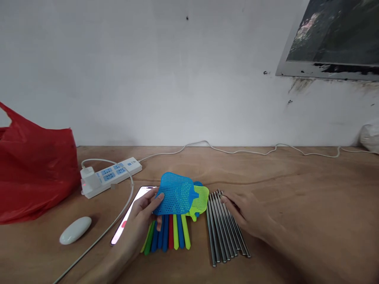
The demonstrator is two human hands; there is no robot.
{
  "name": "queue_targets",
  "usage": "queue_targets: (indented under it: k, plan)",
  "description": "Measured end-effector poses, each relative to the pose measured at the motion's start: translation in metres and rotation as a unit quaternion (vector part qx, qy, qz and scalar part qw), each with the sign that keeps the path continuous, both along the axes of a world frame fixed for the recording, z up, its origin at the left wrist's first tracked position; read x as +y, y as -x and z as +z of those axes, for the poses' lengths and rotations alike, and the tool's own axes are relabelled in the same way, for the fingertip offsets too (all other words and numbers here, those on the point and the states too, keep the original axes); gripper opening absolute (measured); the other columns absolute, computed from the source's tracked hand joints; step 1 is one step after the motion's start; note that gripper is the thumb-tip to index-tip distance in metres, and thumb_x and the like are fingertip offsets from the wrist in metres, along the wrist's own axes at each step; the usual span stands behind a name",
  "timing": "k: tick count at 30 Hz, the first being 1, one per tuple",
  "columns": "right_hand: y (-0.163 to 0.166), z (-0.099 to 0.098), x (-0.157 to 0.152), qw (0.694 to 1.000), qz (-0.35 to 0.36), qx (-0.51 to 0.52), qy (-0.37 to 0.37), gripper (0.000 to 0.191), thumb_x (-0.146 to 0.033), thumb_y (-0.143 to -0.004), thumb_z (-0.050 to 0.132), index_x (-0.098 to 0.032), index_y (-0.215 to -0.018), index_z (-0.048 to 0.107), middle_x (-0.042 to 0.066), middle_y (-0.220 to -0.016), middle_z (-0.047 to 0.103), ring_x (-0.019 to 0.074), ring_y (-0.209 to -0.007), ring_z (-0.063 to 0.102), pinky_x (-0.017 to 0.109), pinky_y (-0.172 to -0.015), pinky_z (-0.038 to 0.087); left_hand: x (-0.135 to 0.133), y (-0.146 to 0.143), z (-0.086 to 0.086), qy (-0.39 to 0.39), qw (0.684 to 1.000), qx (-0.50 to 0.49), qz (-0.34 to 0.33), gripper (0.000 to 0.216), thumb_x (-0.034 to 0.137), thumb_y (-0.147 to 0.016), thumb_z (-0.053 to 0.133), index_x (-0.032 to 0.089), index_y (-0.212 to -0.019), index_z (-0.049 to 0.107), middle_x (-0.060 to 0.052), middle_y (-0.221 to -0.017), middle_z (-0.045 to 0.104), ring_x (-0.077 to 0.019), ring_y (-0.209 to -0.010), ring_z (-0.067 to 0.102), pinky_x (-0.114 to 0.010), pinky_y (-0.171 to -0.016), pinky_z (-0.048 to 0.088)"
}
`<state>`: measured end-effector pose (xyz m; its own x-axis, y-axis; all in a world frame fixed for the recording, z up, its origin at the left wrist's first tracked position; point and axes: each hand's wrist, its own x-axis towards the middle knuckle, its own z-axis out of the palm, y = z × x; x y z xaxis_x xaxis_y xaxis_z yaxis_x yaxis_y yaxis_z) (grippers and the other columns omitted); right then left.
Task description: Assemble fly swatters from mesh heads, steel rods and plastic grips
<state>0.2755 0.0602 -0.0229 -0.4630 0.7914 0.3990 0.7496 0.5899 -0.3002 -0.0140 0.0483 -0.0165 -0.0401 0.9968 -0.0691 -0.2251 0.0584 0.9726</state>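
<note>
My left hand (144, 215) pinches the edge of a blue mesh fly-swatter head (175, 194), lifted a little above the table. Under it lie a green swatter head (201, 198) and a row of coloured plastic handles (169, 236) in green, blue, red and yellow. To the right, several metal rods (223, 230) lie side by side. My right hand (247, 216) rests on them with fingertips curled at the rods' far ends.
A lit phone (130, 215) lies under my left hand. A white power strip (111, 175) with a plugged charger and cable sits behind it. A red plastic bag (32, 169) stands at left, a white oval object (75, 230) in front of it. The wooden table (310, 205) meets a white wall.
</note>
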Motion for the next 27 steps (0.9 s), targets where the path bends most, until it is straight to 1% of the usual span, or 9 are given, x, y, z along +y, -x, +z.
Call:
queue_targets:
  k: [4,7,9,12,16,18,21,24,27]
  plan:
    - [-0.001,0.0,-0.001,0.999,0.004,0.035,-0.03,0.028,-0.032,-0.105,0.038,-0.021,-0.104,0.065,0.004,-0.072,0.071,0.0192,-0.061,0.065,0.029,-0.056,0.04,-0.002,-0.004,-0.003,-0.015,0.993,0.086,-0.084,0.048,0.056,-0.081,0.075,0.014,-0.104,0.071,0.008,-0.044,0.051,-0.0095,-0.034,0.047,-0.018,-0.035,0.041]
    - [0.003,-0.001,-0.004,0.996,0.038,-0.007,-0.078,0.029,-0.031,-0.102,0.046,-0.02,-0.124,0.062,0.006,-0.082,0.074,0.0191,-0.068,0.069,0.028,-0.058,0.044,-0.006,-0.007,-0.007,-0.011,0.987,0.103,-0.127,0.051,0.061,-0.085,0.07,0.014,-0.105,0.072,0.008,-0.041,0.051,-0.0096,-0.032,0.047,-0.018,-0.035,0.041]
    - [0.003,-0.003,-0.004,0.991,0.051,-0.047,-0.116,0.034,-0.028,-0.102,0.048,-0.023,-0.133,0.06,0.007,-0.09,0.076,0.0198,-0.076,0.071,0.028,-0.059,0.046,-0.008,-0.008,-0.009,-0.003,0.984,0.103,-0.148,0.056,0.063,-0.083,0.07,0.014,-0.11,0.071,0.008,-0.042,0.052,-0.0098,-0.032,0.048,-0.018,-0.033,0.04]
    - [0.001,-0.008,-0.002,0.98,0.087,-0.071,-0.166,0.036,-0.019,-0.099,0.049,-0.029,-0.131,0.064,0.005,-0.096,0.077,0.0178,-0.077,0.072,0.027,-0.059,0.048,-0.011,-0.009,-0.011,0.013,0.978,0.115,-0.172,0.06,0.062,-0.083,0.072,0.013,-0.118,0.07,0.006,-0.046,0.056,-0.0108,-0.035,0.051,-0.019,-0.035,0.045]
    - [-0.003,-0.009,-0.002,0.965,0.135,-0.049,-0.219,0.044,-0.007,-0.094,0.046,-0.026,-0.128,0.067,0.004,-0.094,0.078,0.0155,-0.071,0.071,0.026,-0.059,0.051,-0.011,-0.01,-0.013,0.028,0.973,0.122,-0.191,0.072,0.065,-0.084,0.068,0.011,-0.131,0.061,0.005,-0.05,0.059,-0.0128,-0.039,0.056,-0.021,-0.038,0.05]
    - [-0.003,-0.008,-0.003,0.962,0.122,-0.03,-0.242,0.047,-0.005,-0.093,0.046,-0.025,-0.132,0.064,0.004,-0.095,0.079,0.0161,-0.073,0.073,0.026,-0.06,0.053,-0.011,-0.01,-0.013,0.023,0.977,0.119,-0.178,0.077,0.07,-0.084,0.064,0.014,-0.136,0.056,0.004,-0.057,0.06,-0.0127,-0.039,0.056,-0.021,-0.036,0.049]
    - [0.0,-0.01,-0.001,0.956,0.079,0.007,-0.282,0.043,-0.005,-0.094,0.05,-0.021,-0.131,0.064,0.005,-0.092,0.079,0.0159,-0.07,0.073,0.026,-0.059,0.054,-0.012,-0.01,-0.012,-0.011,0.981,0.128,-0.147,0.07,0.068,-0.089,0.06,0.02,-0.138,0.051,0.004,-0.071,0.061,-0.0117,-0.042,0.057,-0.021,-0.036,0.05]
    - [0.004,-0.017,0.002,0.958,0.032,0.002,-0.286,0.034,-0.007,-0.094,0.051,-0.018,-0.121,0.069,0.006,-0.089,0.079,0.0159,-0.066,0.072,0.026,-0.055,0.051,-0.015,-0.011,-0.008,-0.051,0.973,0.157,-0.164,0.058,0.063,-0.094,0.056,0.024,-0.137,0.052,0.002,-0.082,0.062,-0.0111,-0.049,0.06,-0.022,-0.042,0.053]
    - [0.009,-0.025,0.003,0.964,-0.01,-0.046,-0.261,0.03,-0.009,-0.091,0.054,-0.018,-0.114,0.072,0.005,-0.088,0.079,0.0173,-0.065,0.072,0.027,-0.049,0.045,-0.018,-0.012,-0.006,-0.058,0.965,0.178,-0.185,0.054,0.063,-0.094,0.055,0.026,-0.135,0.054,-0.004,-0.106,0.063,-0.0104,-0.054,0.061,-0.022,-0.043,0.054]
